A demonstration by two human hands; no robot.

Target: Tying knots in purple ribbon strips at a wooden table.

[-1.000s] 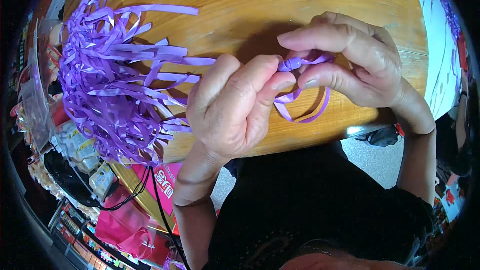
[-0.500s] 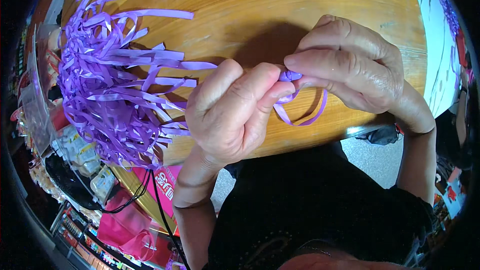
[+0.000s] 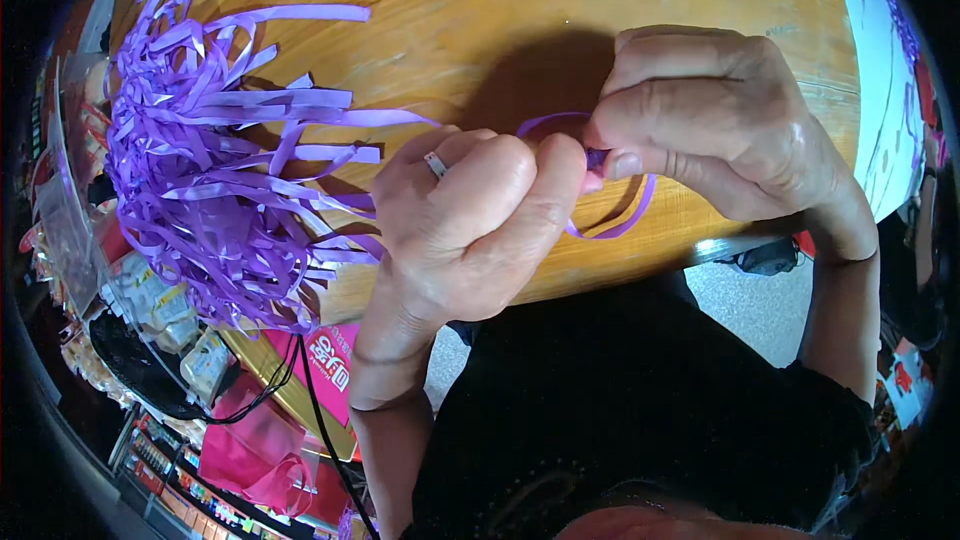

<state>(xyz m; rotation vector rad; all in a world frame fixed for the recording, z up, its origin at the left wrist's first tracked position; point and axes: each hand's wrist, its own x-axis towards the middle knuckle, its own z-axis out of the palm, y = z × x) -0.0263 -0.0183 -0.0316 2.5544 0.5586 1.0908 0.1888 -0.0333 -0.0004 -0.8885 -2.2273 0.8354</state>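
Note:
Both hands meet above the wooden table, pinching a narrow purple ribbon (image 3: 640, 212) between them. My left hand (image 3: 470, 225) is closed, its fingers curled round, with a ring on one finger. My right hand (image 3: 700, 120) pinches the ribbon between thumb and forefinger, right against the left fingertips. A small dark purple bit of ribbon shows between the two hands; its exact shape is mostly hidden by the fingers. A loop of the ribbon curves out below and another arc rises above. To the left of my left hand lies a big heap of cut purple ribbons (image 3: 210, 170).
The wooden table (image 3: 450, 0) has a curved near edge close to my body. Left of it are clear plastic packages (image 3: 150, 290), a pink bag (image 3: 250, 450) and black cords (image 3: 320, 390). A white marbled surface (image 3: 880, 90) adjoins at the right.
My left hand has rolled over so its back and ring show more. The right hand has shifted slightly, and a ribbon arc now shows above the fingers.

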